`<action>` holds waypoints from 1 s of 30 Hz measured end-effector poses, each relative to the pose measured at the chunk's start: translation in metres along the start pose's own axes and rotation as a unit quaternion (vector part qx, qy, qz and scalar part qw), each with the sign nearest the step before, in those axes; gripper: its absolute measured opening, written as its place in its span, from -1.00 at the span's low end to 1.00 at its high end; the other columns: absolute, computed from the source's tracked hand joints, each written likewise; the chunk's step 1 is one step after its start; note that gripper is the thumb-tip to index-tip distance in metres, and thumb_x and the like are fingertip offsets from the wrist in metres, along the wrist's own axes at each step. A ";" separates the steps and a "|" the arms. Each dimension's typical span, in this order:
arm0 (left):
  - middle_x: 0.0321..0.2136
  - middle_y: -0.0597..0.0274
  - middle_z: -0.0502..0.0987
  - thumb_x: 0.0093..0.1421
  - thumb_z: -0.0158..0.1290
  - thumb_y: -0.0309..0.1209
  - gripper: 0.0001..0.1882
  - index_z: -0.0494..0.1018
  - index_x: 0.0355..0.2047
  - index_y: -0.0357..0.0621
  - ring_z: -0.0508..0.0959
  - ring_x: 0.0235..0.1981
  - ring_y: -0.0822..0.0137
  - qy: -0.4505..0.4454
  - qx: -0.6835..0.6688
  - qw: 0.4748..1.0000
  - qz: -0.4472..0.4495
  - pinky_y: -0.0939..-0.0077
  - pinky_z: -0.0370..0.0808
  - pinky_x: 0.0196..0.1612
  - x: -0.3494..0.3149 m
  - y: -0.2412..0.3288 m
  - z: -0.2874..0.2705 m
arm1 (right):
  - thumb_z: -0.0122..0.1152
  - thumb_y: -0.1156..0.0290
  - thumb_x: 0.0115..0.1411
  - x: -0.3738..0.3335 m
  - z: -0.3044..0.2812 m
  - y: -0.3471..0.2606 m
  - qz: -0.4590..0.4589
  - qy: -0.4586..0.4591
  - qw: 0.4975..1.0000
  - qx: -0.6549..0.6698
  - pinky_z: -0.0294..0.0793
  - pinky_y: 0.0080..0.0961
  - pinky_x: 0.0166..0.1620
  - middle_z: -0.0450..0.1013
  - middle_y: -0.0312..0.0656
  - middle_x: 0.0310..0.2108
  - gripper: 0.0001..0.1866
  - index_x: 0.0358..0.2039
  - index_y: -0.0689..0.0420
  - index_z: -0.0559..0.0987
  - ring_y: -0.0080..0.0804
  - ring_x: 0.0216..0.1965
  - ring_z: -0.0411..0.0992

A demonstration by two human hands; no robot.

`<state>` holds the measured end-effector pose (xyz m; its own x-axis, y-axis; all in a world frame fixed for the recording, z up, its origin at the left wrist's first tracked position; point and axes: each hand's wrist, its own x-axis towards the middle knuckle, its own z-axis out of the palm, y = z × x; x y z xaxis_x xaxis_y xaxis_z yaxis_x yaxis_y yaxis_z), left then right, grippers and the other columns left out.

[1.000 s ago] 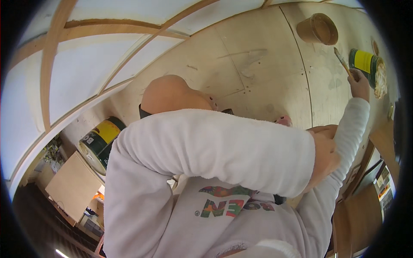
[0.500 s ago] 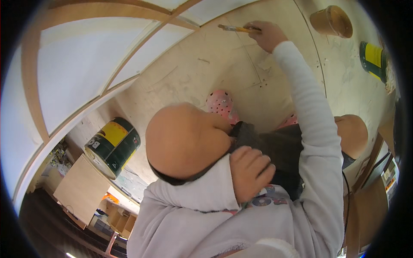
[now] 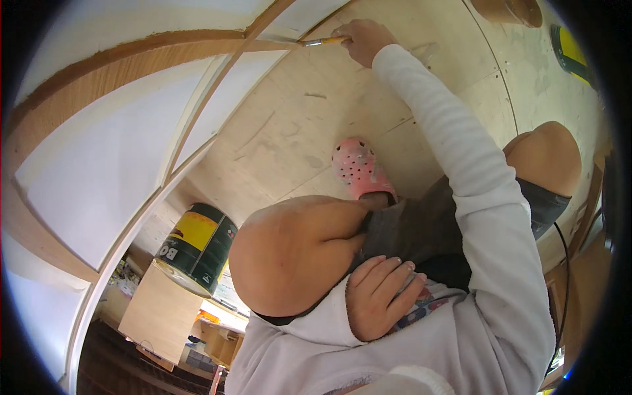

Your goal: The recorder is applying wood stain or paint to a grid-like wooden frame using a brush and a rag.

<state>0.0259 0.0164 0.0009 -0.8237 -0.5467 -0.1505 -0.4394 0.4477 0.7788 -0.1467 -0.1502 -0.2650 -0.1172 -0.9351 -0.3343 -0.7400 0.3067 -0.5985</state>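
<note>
My right hand point(image 3: 366, 42), reaching far forward, is closed around the yellow handle of a paintbrush point(image 3: 324, 41). The brush tip points left and meets, or comes very close to, the lower edge of a wooden frame point(image 3: 263, 45) with pale panels point(image 3: 125, 138). Exact contact is too small to tell. My left hand point(image 3: 378, 299) lies across my lap against my top, its fingers loosely stretched and slightly apart, holding nothing.
A dark green and yellow can point(image 3: 197, 243) lies beside the frame at left, near a light wooden board point(image 3: 161, 309). At far right stand a brown bucket point(image 3: 510, 10) and another green-yellow can point(image 3: 571, 54). A black cable point(image 3: 567, 283) hangs at right.
My right hand has carried the paintbrush left to the frame's edge. The view has shifted, with the frame filling more of the upper left. My left hand stays on my lap.
</note>
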 end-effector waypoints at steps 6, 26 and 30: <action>-0.34 0.06 0.49 -0.18 0.03 -0.39 -0.68 0.46 -0.33 -0.18 0.50 -0.31 0.19 -0.022 0.002 1.000 0.016 0.35 0.42 -0.22 -0.003 -0.005 -0.004 | 0.03 0.44 0.04 0.004 0.005 0.002 0.009 0.049 0.998 -0.033 0.41 -0.30 -0.22 0.46 -0.16 -0.35 -0.73 -0.20 -0.04 0.52 -0.18 -0.30 0.42; -0.33 0.04 0.50 -0.18 0.04 -0.40 -0.65 0.45 -0.30 -0.22 0.51 -0.32 0.18 -0.051 0.009 0.999 0.016 0.37 0.43 -0.23 0.000 -0.002 -0.005 | 0.04 0.47 0.00 0.012 -0.015 0.000 -0.040 0.000 0.996 0.075 0.39 -0.37 -0.19 0.47 -0.13 -0.34 -0.67 -0.16 -0.01 0.51 -0.22 -0.26 0.41; -0.33 0.03 0.50 -0.17 0.05 -0.40 -0.64 0.45 -0.29 -0.23 0.51 -0.31 0.17 -0.063 0.011 0.998 0.026 0.37 0.43 -0.23 0.002 -0.004 -0.004 | 0.10 0.44 -0.02 0.010 -0.004 0.012 0.000 -0.024 0.989 0.148 0.38 -0.38 -0.19 0.48 -0.15 -0.33 -0.69 -0.19 0.03 0.52 -0.22 -0.29 0.42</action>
<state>0.0270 0.0102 0.0005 -0.8836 -0.4297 -0.1859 -0.4009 0.4894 0.7745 -0.1595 -0.1570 -0.2724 -0.0803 -0.9274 -0.3653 -0.5125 0.3527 -0.7829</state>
